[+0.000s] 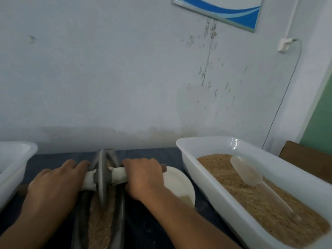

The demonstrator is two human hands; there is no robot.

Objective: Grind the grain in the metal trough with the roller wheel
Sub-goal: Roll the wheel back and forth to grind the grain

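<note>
Both hands, left hand and right hand, grip the cloth-wrapped axle of the grey metal roller wheel, which stands upright in brown grain inside the long dark metal trough on the counter.

roller wheel: grey disc, upright in trough | metal trough: dark, narrow | grain: tan, inside trough

I work in a plain workroom: a stained, peeling wall, a dark-covered bench, and white plastic tubs of ground grain.
</note>
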